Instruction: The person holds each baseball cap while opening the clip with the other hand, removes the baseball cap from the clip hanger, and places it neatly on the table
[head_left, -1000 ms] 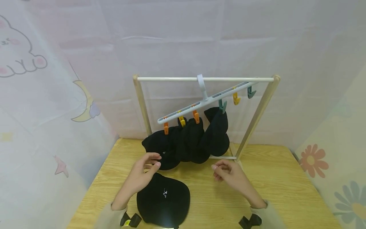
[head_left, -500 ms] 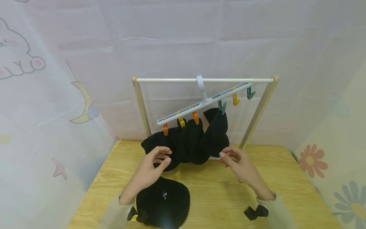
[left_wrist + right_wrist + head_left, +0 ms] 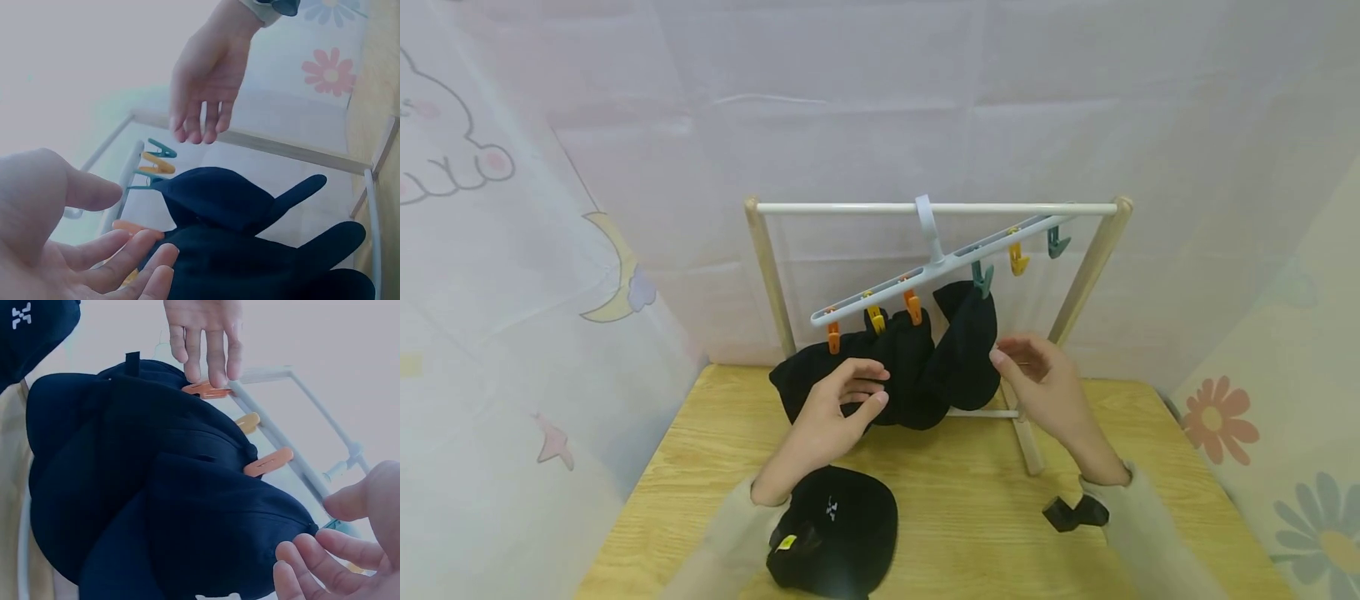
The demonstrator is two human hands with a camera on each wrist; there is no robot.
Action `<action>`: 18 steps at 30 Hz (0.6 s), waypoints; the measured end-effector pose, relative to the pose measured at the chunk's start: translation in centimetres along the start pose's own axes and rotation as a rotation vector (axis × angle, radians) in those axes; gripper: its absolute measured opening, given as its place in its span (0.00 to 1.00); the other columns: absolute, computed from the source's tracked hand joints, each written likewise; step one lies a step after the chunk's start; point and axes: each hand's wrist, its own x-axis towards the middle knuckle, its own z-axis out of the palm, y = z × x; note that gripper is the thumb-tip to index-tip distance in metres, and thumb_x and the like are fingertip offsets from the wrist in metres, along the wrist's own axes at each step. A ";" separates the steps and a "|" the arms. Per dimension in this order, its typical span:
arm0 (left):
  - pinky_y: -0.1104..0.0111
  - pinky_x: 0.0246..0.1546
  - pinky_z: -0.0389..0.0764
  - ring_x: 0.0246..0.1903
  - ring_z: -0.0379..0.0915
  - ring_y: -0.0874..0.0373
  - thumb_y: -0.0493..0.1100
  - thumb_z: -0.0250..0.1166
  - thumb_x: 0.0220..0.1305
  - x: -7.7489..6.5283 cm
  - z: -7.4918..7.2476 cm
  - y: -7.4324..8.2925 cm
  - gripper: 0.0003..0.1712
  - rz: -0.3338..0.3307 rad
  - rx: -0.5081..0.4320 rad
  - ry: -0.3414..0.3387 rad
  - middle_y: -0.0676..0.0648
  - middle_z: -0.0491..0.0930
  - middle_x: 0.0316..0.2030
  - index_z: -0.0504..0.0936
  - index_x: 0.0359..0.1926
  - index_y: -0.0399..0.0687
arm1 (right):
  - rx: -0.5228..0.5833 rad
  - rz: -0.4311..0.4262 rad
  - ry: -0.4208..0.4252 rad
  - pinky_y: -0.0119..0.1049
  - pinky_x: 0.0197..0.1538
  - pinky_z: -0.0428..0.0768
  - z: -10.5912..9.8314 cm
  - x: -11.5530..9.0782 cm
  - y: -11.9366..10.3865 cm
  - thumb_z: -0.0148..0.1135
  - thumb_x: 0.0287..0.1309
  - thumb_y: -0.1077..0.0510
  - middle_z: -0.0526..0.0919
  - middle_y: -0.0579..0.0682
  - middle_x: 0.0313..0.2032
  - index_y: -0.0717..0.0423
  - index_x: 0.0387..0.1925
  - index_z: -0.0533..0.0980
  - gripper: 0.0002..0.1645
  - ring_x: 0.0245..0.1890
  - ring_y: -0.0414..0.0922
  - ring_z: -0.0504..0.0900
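Observation:
Several black caps [image 3: 966, 367] hang in a row from the clips of a pale blue hanger [image 3: 887, 290], which tilts down to the left. Two orange clips, a yellow clip [image 3: 876, 319] and a green clip [image 3: 982, 282] grip them. My left hand [image 3: 835, 412] is in front of the middle caps, thumb and fingers apart, holding nothing. Beside the rightmost cap is my right hand [image 3: 1048, 392], its fingers loosely bent around air; whether a fingertip touches the cap I cannot tell. Another black cap [image 3: 857, 542] with a small white emblem lies on the table, partly behind my left sleeve.
A rack with wooden legs [image 3: 1090, 275] and a white top bar [image 3: 842, 208] carries the hanger. A yellow clip [image 3: 1018, 260] and a green clip [image 3: 1057, 243] at its right end hold nothing. The wooden table [image 3: 1120, 500] meets patterned cloth walls.
Both hands have risen toward the hanging caps: the left moved up and right, the right up and slightly right. The caps and hanger look unchanged.

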 end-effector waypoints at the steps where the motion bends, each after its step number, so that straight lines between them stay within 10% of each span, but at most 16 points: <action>1: 0.58 0.61 0.84 0.58 0.84 0.50 0.40 0.65 0.78 0.2 0.2 0.1 0.20 0.001 0.001 0.003 0.40 0.82 0.61 0.77 0.66 0.42 | -0.003 -0.011 0.009 0.18 0.48 0.79 -0.1 0.2 -0.1 0.66 0.74 0.61 0.89 0.59 0.46 0.64 0.54 0.83 0.13 0.43 0.27 0.83; 18: 0.51 0.65 0.81 0.60 0.82 0.49 0.41 0.67 0.76 2.1 1.9 0.7 0.22 0.018 0.000 0.038 0.43 0.82 0.63 0.77 0.66 0.44 | 0.035 -0.080 0.092 0.18 0.47 0.78 -0.4 2.0 -0.4 0.66 0.72 0.65 0.88 0.61 0.47 0.67 0.54 0.82 0.13 0.43 0.28 0.83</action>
